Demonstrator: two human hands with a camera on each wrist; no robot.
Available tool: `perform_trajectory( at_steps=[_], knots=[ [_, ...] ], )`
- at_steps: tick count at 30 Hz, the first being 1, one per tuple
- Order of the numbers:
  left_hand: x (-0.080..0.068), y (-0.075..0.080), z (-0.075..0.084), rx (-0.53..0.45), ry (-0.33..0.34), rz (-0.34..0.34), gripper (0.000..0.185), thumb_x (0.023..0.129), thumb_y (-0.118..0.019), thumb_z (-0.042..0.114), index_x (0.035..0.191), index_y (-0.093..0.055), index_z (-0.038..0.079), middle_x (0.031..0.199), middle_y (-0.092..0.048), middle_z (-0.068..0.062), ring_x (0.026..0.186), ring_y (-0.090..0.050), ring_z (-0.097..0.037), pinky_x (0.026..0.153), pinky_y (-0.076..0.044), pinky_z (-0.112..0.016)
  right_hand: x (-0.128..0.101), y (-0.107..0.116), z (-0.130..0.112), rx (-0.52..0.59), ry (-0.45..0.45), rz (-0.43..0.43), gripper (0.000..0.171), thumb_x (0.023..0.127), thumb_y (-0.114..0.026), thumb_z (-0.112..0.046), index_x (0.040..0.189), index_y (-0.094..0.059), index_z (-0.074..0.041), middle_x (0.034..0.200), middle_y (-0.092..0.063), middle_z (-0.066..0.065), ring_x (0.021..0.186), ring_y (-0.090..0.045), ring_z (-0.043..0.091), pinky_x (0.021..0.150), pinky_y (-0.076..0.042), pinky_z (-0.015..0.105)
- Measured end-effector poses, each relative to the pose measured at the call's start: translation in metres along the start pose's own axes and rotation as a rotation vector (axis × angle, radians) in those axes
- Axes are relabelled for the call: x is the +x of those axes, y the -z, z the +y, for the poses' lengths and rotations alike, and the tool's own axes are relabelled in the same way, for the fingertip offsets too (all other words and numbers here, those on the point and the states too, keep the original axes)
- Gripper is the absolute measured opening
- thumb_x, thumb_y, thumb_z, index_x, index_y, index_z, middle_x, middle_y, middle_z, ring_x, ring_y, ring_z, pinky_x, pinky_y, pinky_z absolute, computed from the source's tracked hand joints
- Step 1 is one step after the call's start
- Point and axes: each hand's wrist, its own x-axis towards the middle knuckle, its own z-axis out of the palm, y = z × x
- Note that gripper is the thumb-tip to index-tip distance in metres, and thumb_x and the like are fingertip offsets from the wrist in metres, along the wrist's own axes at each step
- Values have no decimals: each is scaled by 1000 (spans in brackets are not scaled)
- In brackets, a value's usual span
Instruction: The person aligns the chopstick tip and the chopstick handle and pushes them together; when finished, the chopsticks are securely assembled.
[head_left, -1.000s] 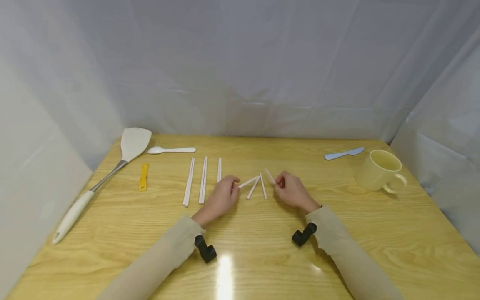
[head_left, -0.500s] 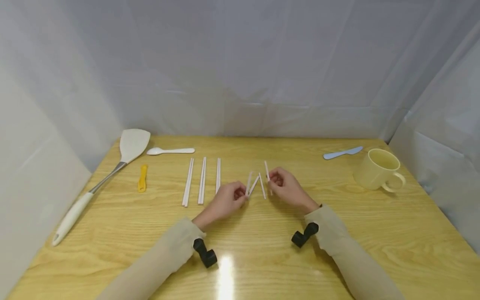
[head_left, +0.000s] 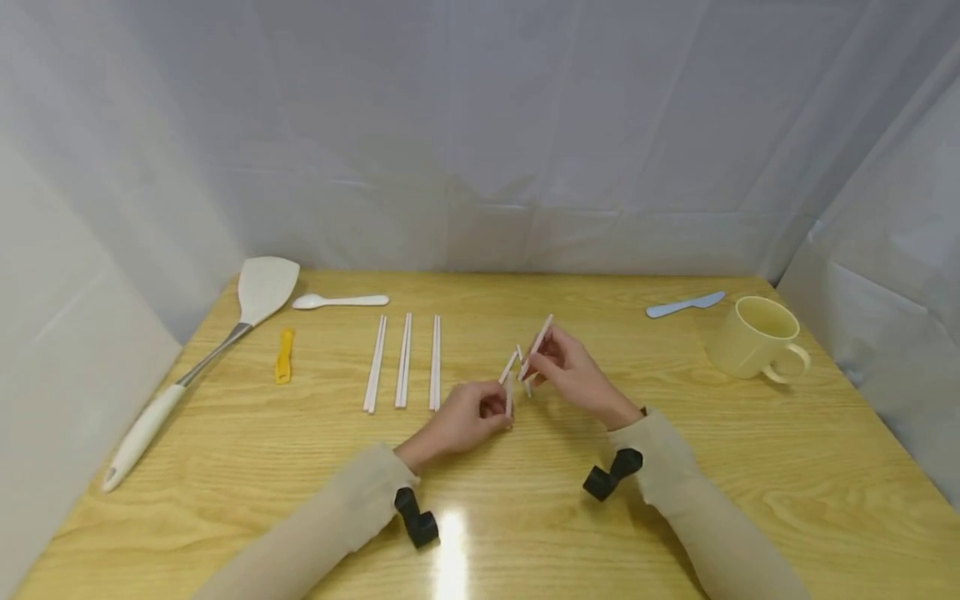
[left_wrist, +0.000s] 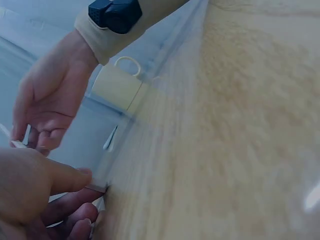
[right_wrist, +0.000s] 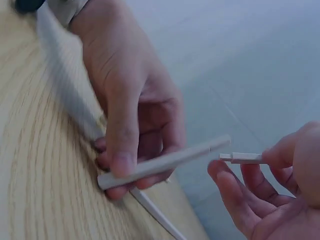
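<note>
Both hands were busy near the middle of the wooden table, each with a white chopstick. The left hand had its fingers curled around one chopstick, pinching it near the lower end so it stood close to upright just above the tabletop. The right wrist view showed that grip clearly, thumb on top and the stick poking out past the fingers. The right hand was pinching another chopstick, lifted off the table and tilted up and away toward the back. The two sticks were close, their ends nearly meeting in the right wrist view, but I couldn't tell if they actually touched. Two more loose chopsticks lay on the table between the hands, partly hidden by the fingers.

To the left of the hands, three chopstick pairs were lined up in parallel, running front to back and just apart from each other. Further left sat a small yellow utensil, a big spatula with a white handle, and a white spoon near the back edge. Over on the right there was a pale yellow mug with its handle toward the front right, and a light blue plastic knife just behind it.
</note>
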Motion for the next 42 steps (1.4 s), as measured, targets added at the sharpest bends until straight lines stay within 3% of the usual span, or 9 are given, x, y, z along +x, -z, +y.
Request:
perform_trajectory(
  at_steps=[2,5,8,13,25,37,42],
  knots=[
    [0,-3,-1,4,-8,17,6,83,-70,1,83,-64,3,77,-67,-7,68,-58,-7,62,-48,-19,0,0,-2,68,7,-14,16,100,-43,1,109,-40,13,106,-51,33,82,-64,10,70,-56,31],
    [-1,-6,-2,15,-20,38,7,83,-70,1,83,-64,3,77,-67,-6,68,-58,-7,62,-49,-19,-1,0,-4,128,4,-25,16,101,-43,-1,110,-40,11,107,-52,27,84,-66,13,69,-57,33],
    [-2,-8,-4,20,-34,45,6,83,-70,1,84,-64,3,76,-67,-6,67,-56,-6,61,-48,-19,-1,0,-6,125,4,-24,13,101,-43,-2,109,-42,8,105,-53,23,84,-67,13,67,-58,35],
    [-2,-8,-5,21,-31,43,4,84,-70,4,85,-66,2,76,-67,-6,65,-55,-5,59,-46,-18,-2,1,-10,121,18,-32,15,101,-45,-5,110,-42,6,109,-48,33,84,-68,16,65,-58,40],
    [-3,-11,-4,99,-47,49,4,86,-68,2,88,-72,3,82,-71,-7,71,-59,-9,65,-48,-20,-4,2,-11,93,16,-55,18,101,-46,-9,113,-43,4,106,-54,17,87,-68,19,64,-58,40],
    [-2,-15,-1,165,-69,78,3,87,-69,5,83,-69,5,79,-68,-4,68,-53,-9,64,-43,-22,-4,1,-15,67,12,-24,18,101,-46,-9,111,-43,5,110,-45,36,82,-67,15,60,-57,36],
    [-2,-17,-4,176,-85,94,7,86,-70,5,80,-68,8,77,-67,-3,66,-50,-8,62,-42,-21,-4,2,-15,35,10,-25,18,101,-46,-10,111,-43,4,111,-48,34,81,-68,14,59,-57,38]
  ],
)
